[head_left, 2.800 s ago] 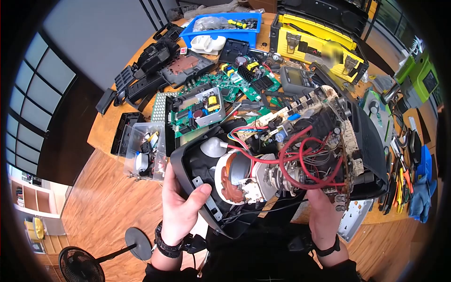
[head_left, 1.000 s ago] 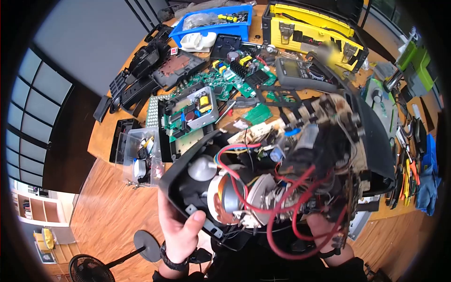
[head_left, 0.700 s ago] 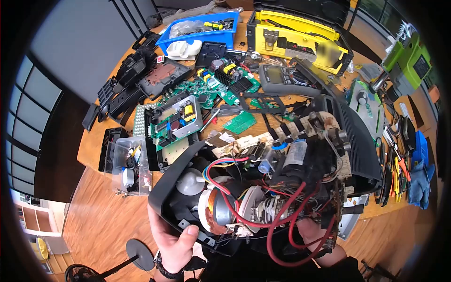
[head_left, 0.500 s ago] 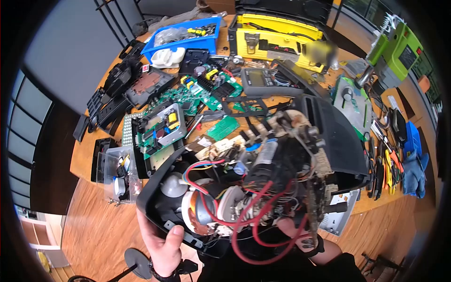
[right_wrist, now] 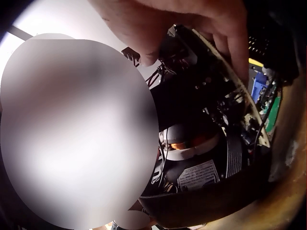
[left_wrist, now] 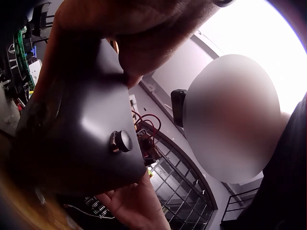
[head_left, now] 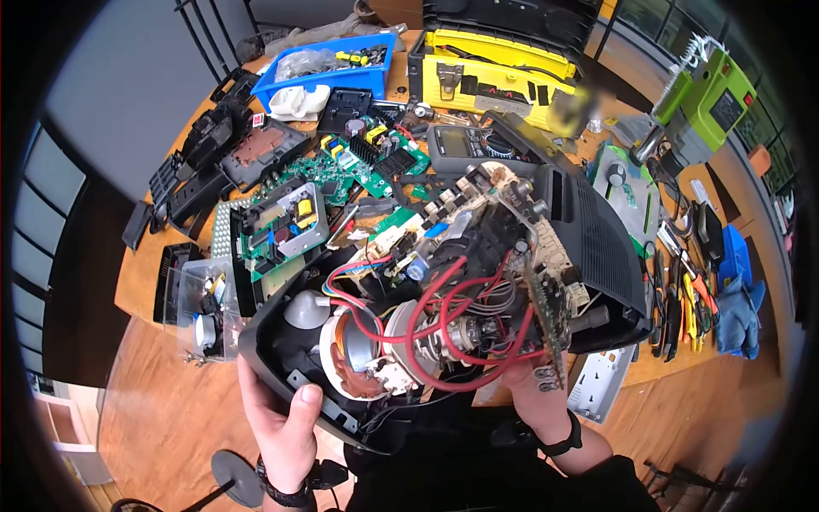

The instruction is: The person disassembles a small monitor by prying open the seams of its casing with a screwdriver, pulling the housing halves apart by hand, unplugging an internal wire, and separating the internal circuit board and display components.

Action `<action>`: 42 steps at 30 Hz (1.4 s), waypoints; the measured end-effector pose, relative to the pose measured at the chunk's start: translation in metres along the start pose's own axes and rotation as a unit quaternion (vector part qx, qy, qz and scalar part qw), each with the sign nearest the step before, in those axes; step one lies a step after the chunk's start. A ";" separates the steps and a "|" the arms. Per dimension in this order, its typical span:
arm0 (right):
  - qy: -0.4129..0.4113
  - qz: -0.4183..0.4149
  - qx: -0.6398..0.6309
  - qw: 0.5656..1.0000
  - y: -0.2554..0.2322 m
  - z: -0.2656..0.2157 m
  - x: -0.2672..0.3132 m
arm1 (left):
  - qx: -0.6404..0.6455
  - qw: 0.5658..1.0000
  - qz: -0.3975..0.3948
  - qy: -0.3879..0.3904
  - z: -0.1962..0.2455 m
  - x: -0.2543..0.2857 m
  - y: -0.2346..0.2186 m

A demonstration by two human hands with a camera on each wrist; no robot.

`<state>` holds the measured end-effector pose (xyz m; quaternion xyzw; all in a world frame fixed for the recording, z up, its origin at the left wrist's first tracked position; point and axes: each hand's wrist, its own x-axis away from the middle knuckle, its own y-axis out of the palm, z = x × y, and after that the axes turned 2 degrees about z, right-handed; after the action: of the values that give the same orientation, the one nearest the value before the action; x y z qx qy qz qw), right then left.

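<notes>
A black casing (head_left: 264,363) holds a picture tube with a copper-coloured coil (head_left: 354,341) and looping red wires (head_left: 444,341). My left hand (head_left: 286,431) grips its left rim, thumb by a metal bracket; the left wrist view shows that hand (left_wrist: 139,28) against the smooth black shell (left_wrist: 91,124). At the right, my right hand (head_left: 546,410) reaches up behind a dirty circuit board (head_left: 550,320). In the right wrist view, the fingers and thumb of the right hand (right_wrist: 192,24) straddle the board (right_wrist: 235,76); the head view hides its fingertips.
Behind the casing lie green boards (head_left: 388,171), a multimeter (head_left: 469,149), a blue bin (head_left: 328,81) and an open yellow toolbox (head_left: 495,90). A clear box (head_left: 192,316) stands left; pliers (head_left: 691,307), blue gloves (head_left: 738,316) and a green tool (head_left: 721,98) are at the right.
The board and tube assembly has tilted, and the red wire loops have swung up. More of my right hand shows below the board. The head view has turned, shifting the bench leftward.
</notes>
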<state>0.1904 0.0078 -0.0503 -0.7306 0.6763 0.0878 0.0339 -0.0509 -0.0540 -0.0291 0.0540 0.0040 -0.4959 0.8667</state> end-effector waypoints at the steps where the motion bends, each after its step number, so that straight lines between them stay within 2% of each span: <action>1: 0.001 -0.006 0.007 1.000 -0.006 0.007 0.003 | 0.007 1.000 0.006 -0.003 -0.001 0.003 0.000; 3: 0.012 -0.017 0.104 0.994 -0.014 0.018 0.009 | 0.023 0.999 0.023 -0.007 -0.003 0.006 -0.001; 4: 0.010 -0.022 0.109 0.994 -0.016 0.021 0.011 | 0.027 1.000 0.010 -0.011 -0.002 0.005 -0.002; 6: -0.005 -0.009 0.245 0.969 -0.019 0.025 0.014 | 0.036 0.999 -0.004 -0.006 -0.003 0.004 -0.005; 11: -0.041 -0.009 0.275 0.961 -0.019 0.018 0.011 | 0.062 0.998 -0.030 -0.009 -0.006 0.001 -0.007; 12: 0.034 0.003 0.104 0.994 -0.015 0.010 0.010 | 0.064 0.997 -0.031 -0.012 -0.006 0.001 -0.008; 13: 0.109 0.015 -0.070 0.992 -0.011 0.002 0.011 | 0.057 0.998 -0.029 -0.015 -0.006 0.001 -0.008; 14: 0.106 0.015 -0.112 0.988 -0.008 -0.004 0.013 | 0.051 0.998 -0.026 -0.017 -0.006 0.001 -0.008; 15: 0.109 0.014 -0.109 0.988 -0.007 -0.004 0.013 | 0.052 0.998 -0.025 -0.020 -0.007 0.002 -0.009; 17: 0.056 0.005 -0.057 0.997 -0.007 -0.004 0.013 | 0.052 0.998 -0.023 -0.019 -0.007 0.002 -0.009; 21: 0.070 -0.002 -0.048 0.996 -0.008 -0.006 0.015 | 0.069 0.997 -0.021 -0.017 -0.006 0.002 -0.007; 27: 0.088 0.037 -0.030 0.995 -0.004 -0.005 0.014 | 0.063 0.998 -0.015 -0.021 -0.006 0.000 -0.006; 30: 0.070 0.037 -0.042 0.996 -0.003 -0.005 0.014 | 0.071 0.997 -0.002 -0.031 -0.007 0.000 -0.007; 32: 0.048 0.031 -0.063 0.996 -0.003 -0.002 0.016 | -0.018 0.999 -0.040 -0.001 -0.008 0.001 -0.012; 35: 0.041 0.042 -0.071 0.996 0.003 0.001 0.010 | 0.029 0.999 -0.019 -0.016 -0.007 0.001 -0.010; 37: 0.023 0.021 -0.037 0.999 -0.008 0.013 0.018 | 0.048 0.999 -0.008 -0.018 -0.009 0.003 -0.008; 39: 0.053 0.039 -0.006 0.998 -0.015 0.019 0.026 | 0.066 0.998 0.001 -0.021 -0.008 0.002 -0.006; 40: 0.063 0.049 0.070 0.994 -0.013 0.017 0.025 | 0.060 0.998 -0.002 -0.015 -0.007 0.001 -0.005; 42: 0.053 0.037 0.069 0.996 -0.008 0.009 0.017 | 0.035 0.999 -0.016 -0.026 -0.003 -0.002 -0.008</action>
<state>0.1985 -0.0066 -0.0628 -0.7043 0.7085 0.0033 0.0448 -0.0585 -0.0555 -0.0330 0.0711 -0.0349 -0.5106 0.8562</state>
